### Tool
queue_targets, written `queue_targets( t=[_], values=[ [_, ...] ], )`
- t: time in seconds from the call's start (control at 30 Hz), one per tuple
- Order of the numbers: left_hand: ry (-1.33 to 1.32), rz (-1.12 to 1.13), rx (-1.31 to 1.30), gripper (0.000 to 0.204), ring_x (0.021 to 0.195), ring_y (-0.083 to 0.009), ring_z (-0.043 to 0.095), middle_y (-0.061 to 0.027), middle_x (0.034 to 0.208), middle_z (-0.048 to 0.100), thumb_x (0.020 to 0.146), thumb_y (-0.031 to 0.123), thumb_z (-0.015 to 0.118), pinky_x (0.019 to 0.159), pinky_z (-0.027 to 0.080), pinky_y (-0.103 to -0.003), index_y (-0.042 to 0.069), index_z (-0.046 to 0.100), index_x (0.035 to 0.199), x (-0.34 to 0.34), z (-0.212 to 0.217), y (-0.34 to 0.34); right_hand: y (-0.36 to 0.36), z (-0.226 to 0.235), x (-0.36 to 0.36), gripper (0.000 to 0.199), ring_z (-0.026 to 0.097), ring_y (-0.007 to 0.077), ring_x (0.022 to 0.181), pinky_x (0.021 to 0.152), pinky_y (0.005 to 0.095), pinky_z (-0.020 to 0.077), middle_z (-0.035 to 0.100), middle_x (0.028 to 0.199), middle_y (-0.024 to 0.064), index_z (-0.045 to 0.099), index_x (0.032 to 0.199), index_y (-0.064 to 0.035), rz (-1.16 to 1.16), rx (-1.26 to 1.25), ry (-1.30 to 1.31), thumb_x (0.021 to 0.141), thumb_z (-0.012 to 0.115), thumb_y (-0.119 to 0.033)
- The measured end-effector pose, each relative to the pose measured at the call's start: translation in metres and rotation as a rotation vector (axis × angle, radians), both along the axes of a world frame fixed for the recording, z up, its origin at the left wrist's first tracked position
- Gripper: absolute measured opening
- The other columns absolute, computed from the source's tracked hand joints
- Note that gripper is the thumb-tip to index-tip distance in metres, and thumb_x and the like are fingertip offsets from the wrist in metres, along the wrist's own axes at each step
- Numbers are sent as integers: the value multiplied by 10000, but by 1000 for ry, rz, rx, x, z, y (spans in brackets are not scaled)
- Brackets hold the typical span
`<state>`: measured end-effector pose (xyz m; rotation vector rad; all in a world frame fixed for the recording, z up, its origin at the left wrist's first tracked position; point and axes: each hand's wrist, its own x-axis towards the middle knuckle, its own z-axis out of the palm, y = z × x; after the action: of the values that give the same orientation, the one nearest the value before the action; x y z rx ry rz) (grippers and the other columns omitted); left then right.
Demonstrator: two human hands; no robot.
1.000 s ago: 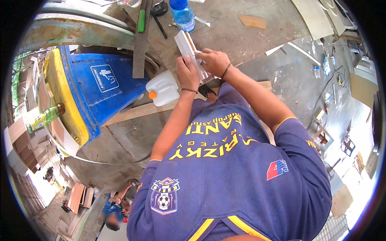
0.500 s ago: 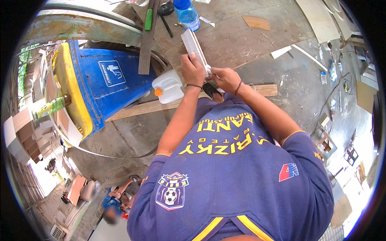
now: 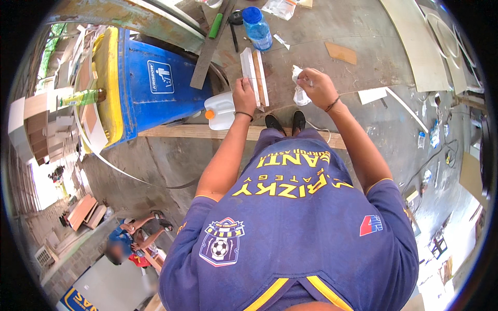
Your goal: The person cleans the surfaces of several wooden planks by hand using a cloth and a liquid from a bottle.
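A narrow white board piece (image 3: 263, 85) with a brown strip down its length is held upright by my left hand (image 3: 244, 97), whose fingers are closed around its left edge. Off to the right, apart from the board, my right hand (image 3: 320, 88) pinches a crumpled white cloth or tissue (image 3: 299, 94); its exact kind is unclear. Just past the top of the board stands a clear blue jar (image 3: 259, 33) with a blue lid. A translucent jug (image 3: 222, 115) with an orange cap is beside my left wrist.
A blue bin (image 3: 161, 85) with a yellow lid lies on its side at left. A long grey plank (image 3: 208, 59) and a green object (image 3: 216, 26) are near the jar. A wooden beam (image 3: 181, 130) crosses before my feet. Another person (image 3: 136, 236) sits at lower left.
My right hand has moved away from the board's lower end to the right, with the white cloth or tissue in it. The board has turned, so its brown strip now shows more.
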<state>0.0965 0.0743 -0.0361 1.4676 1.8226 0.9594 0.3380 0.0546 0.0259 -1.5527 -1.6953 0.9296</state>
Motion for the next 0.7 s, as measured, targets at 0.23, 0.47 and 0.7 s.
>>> queue_targets(
  t=[0.23, 0.47, 0.7],
  values=[
    [-58, 82, -45, 381, 843, -386, 596, -231, 875, 624, 960, 355, 420, 739, 446, -425, 5, 570, 959, 6, -2, -6, 13, -11, -1, 294, 560, 338, 983, 834, 412, 456, 619, 972, 135, 612, 1038, -82, 6, 227, -183, 786, 668, -222],
    [-71, 114, -39, 409, 818, -399, 581, -222, 850, 620, 957, 392, 405, 737, 438, -443, 17, 571, 954, 12, -3, -8, 71, 4, -26, 702, 502, 362, 1121, 916, 418, 427, 556, 1155, 186, 467, 1253, -55, -14, 325, -39, 711, 753, -398],
    [-132, 125, -80, 438, 851, -351, 576, -198, 875, 618, 962, 399, 392, 773, 432, -407, 5, 582, 973, 12, -1, -8, 156, 7, -67, 831, 579, 350, 1057, 879, 429, 465, 611, 1096, 205, 398, 1288, -45, 14, 195, -133, 662, 786, -430]
  ],
)
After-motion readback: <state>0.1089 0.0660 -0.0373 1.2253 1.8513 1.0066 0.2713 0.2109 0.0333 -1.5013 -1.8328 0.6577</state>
